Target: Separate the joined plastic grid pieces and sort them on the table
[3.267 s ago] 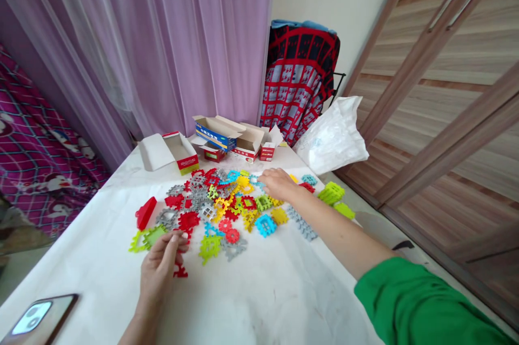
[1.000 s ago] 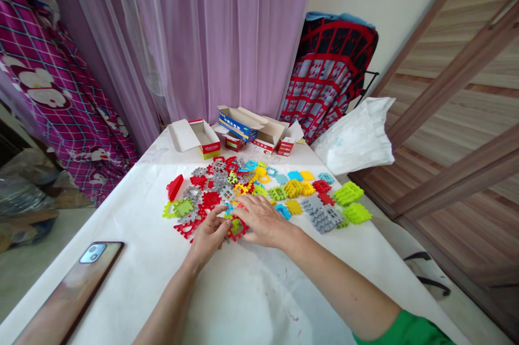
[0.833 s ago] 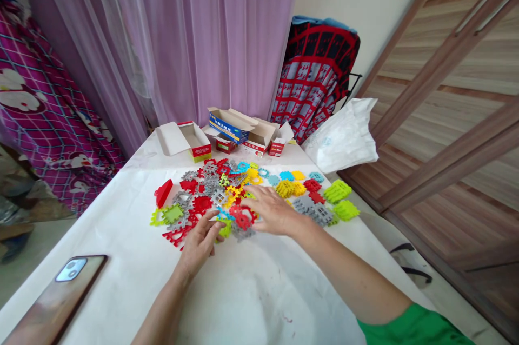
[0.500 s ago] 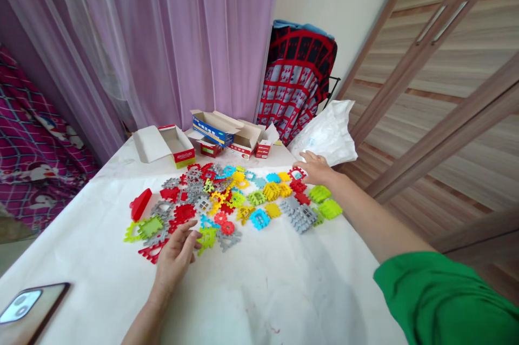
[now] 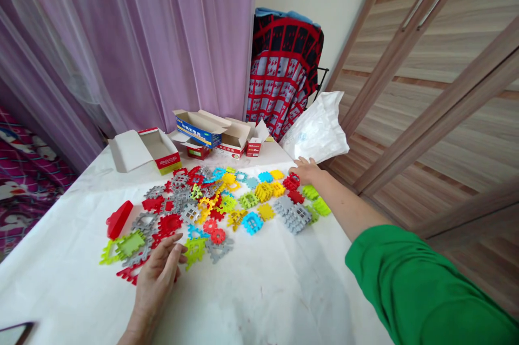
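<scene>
My left hand (image 5: 160,269) rests low over the table's near left side, fingers loosely bent and thumb apart, holding nothing visible. Under and beside it lie a red triangular piece (image 5: 128,273) and a lime interlocking piece (image 5: 195,251). Across the table, my right hand (image 5: 307,170) is at the far right edge of the spread, fingers apart, close against a stack of red toothed pieces (image 5: 292,181). Its fingertips are partly hidden, so contact is unclear. Nearby are a grey stack (image 5: 294,216), yellow pieces (image 5: 264,192), a blue window piece (image 5: 252,223) and lime pieces (image 5: 321,206).
A mixed heap of pieces (image 5: 183,199) covers the left middle of the white-covered table (image 5: 259,285). Behind stand an open red box (image 5: 168,162), a blue box (image 5: 197,132) and smaller cartons. A white plastic bag (image 5: 318,131) lies at the far right; a phone (image 5: 15,334) is lower left.
The view has shifted, so most table items sit further left in the picture. My right hand has come slightly nearer the red stack. My left hand stays by the same pieces.
</scene>
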The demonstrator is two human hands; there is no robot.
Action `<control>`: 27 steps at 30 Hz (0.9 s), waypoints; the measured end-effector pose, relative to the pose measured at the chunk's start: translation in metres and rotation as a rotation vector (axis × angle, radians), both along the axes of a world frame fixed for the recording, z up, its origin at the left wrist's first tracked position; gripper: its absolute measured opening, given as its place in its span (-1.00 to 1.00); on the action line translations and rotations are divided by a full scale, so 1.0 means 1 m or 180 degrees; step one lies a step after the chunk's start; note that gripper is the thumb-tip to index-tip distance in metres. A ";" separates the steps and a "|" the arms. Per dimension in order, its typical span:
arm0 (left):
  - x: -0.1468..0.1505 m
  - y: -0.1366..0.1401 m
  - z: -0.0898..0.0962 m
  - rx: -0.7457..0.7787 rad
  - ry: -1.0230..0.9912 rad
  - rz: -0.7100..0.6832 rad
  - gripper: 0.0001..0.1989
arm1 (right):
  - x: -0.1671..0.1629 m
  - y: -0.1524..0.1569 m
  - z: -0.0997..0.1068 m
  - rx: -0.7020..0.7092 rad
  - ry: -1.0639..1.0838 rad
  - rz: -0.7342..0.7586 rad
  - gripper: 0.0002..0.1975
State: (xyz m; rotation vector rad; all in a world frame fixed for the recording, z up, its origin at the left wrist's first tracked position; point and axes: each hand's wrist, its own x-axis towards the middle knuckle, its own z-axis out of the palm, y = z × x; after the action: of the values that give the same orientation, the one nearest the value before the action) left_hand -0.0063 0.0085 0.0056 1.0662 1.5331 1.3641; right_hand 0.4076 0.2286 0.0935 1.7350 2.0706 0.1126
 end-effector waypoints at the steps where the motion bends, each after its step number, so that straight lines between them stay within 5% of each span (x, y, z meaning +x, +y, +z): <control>1: 0.000 0.000 0.001 -0.0005 0.0000 0.0005 -0.36 | 0.001 0.001 -0.001 0.0008 0.0011 0.0002 -0.43; 10: 0.000 -0.001 0.002 -0.0051 0.0020 0.0003 -0.34 | 0.006 0.002 -0.009 0.0024 0.0189 -0.0052 -0.26; 16: 0.000 0.001 0.000 0.0030 -0.0064 0.0050 -0.37 | -0.003 -0.003 0.008 0.0260 0.0107 -0.0010 -0.32; 22: -0.002 0.000 -0.006 0.0270 -0.0051 0.0243 -0.45 | -0.058 -0.020 0.026 0.0583 0.0283 0.0485 -0.40; 27: -0.007 -0.002 -0.007 0.0379 0.0123 0.0432 -0.52 | -0.133 -0.040 0.020 0.0585 0.0741 0.1313 -0.51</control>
State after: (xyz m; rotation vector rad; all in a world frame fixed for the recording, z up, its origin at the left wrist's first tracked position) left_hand -0.0129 0.0062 -0.0012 1.0828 1.5933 1.5523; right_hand 0.2744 0.1884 0.1136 1.4486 2.6434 0.2408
